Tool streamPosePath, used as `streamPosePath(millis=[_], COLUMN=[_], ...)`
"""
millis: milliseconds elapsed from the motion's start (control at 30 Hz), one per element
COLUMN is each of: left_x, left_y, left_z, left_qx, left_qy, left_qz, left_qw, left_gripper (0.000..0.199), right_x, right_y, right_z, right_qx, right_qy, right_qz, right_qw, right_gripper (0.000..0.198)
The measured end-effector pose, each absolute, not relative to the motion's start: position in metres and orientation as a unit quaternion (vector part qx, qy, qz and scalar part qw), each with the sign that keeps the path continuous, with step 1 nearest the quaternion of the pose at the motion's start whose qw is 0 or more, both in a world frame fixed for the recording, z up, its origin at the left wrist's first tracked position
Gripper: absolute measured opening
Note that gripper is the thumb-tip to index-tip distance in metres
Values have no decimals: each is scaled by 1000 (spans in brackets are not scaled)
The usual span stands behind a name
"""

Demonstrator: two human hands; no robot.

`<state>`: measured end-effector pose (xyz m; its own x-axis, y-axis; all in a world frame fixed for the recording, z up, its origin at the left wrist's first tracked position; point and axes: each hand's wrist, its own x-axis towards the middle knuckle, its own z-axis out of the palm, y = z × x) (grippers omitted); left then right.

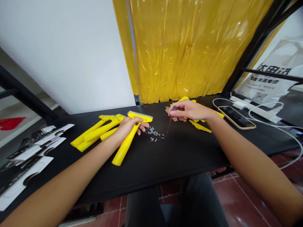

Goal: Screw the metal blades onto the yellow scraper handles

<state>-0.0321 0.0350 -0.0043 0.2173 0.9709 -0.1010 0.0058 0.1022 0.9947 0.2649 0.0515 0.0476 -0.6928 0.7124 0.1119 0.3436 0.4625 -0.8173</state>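
Note:
My left hand is closed around a yellow scraper, gripped just below its wide head, which has a pale strip along its far edge. The handle slants down toward me. In my right hand a thin screwdriver is pinched, its shaft pointing down close to the table. A loose scatter of small silver screws lies between my hands. Beside my left wrist rests a pile of similar yellow scrapers. Flat yellow pieces lie under and behind my right hand, which partly hides them.
Printed card sleeves are stacked on the left of the black table. On the right are a phone, a white power strip with cables, and a white plastic bag. Yellow plastic strips hang behind the table.

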Motion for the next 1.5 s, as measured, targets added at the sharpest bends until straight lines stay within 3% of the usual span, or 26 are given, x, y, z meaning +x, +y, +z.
streamPosePath(millis=[700,1100,1267,1500], left_x=[-30,-22,-25,-26], left_y=[34,23,17,17], left_z=[0,8,10,7], left_qx=[529,522,566,583], left_qy=[472,463,447,459], left_qz=[402,381,331,318], left_qw=[579,607,608,590], left_gripper=[25,24,38,37], right_x=[258,252,245,240], right_y=[50,52,46,42], right_z=[45,43,41,39], right_qx=[-312,-243,-229,-236], right_qy=[-811,-710,-711,-730], right_qz=[428,445,459,447], right_qw=[249,489,482,460], right_gripper=[31,28,28,27])
